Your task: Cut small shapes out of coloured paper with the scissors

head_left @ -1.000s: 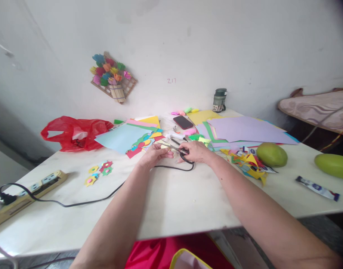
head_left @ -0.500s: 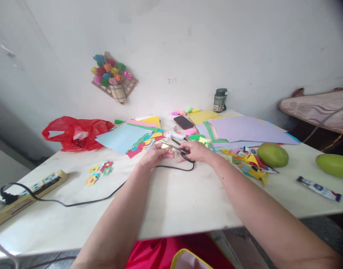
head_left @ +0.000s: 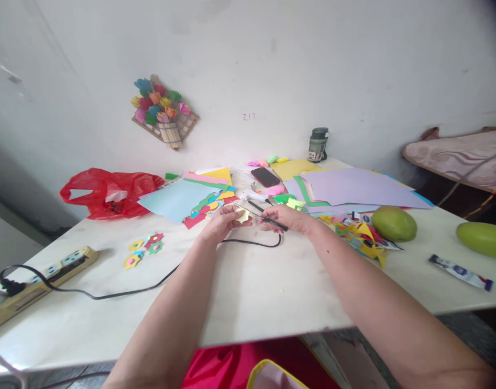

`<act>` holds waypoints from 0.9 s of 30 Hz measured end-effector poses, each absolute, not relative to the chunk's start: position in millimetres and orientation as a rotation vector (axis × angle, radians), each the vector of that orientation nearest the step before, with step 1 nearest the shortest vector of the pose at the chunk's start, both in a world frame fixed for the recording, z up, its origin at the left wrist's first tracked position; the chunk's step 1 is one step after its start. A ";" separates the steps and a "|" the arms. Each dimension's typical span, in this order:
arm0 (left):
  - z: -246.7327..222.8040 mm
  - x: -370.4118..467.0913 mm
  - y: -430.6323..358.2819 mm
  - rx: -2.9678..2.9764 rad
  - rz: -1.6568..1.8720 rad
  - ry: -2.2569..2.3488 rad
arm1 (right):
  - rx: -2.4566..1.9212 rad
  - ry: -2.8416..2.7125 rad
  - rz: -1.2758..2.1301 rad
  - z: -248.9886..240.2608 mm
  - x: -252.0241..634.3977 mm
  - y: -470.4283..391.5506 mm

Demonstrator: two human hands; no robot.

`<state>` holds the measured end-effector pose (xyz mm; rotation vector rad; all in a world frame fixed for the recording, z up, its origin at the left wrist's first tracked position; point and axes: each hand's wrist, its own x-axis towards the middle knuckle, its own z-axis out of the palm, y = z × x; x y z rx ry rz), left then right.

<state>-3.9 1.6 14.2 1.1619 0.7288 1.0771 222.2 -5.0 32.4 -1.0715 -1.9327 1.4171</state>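
Observation:
Between the fingers of my left hand (head_left: 224, 222) is a small pale yellow paper piece (head_left: 243, 216). My right hand (head_left: 286, 217) is closed on dark-handled scissors (head_left: 275, 223), whose blades point left, close to the paper. A white glue gun (head_left: 254, 196) lies just beyond my hands, and its black cord (head_left: 252, 242) runs below them to the left. Several small paper flowers (head_left: 155, 247) lie on the white table to the left of my left forearm.
A power strip (head_left: 75, 260) and a red plastic bag (head_left: 128, 189) are at left. Beyond my hands are blue sheets (head_left: 179, 199), a phone (head_left: 265, 176) and purple sheets (head_left: 353, 186). Paper scraps (head_left: 363, 237), two green fruits (head_left: 394, 223) and a glue tube (head_left: 461, 272) lie at right.
The scissors' handles have turned in my right hand and now stick out toward the lower right. More of the yellow paper shows at my left fingertips.

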 end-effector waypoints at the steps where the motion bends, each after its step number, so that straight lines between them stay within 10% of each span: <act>1: 13.9 -3.9 1.7 1.170 1.068 0.738 | -1.070 -1.930 1.426 32.4 222.6 -4.9; 27: 11.4 -2.5 4.7 1.194 1.057 0.705 | -1.058 -1.804 1.508 36.4 215.8 -10.1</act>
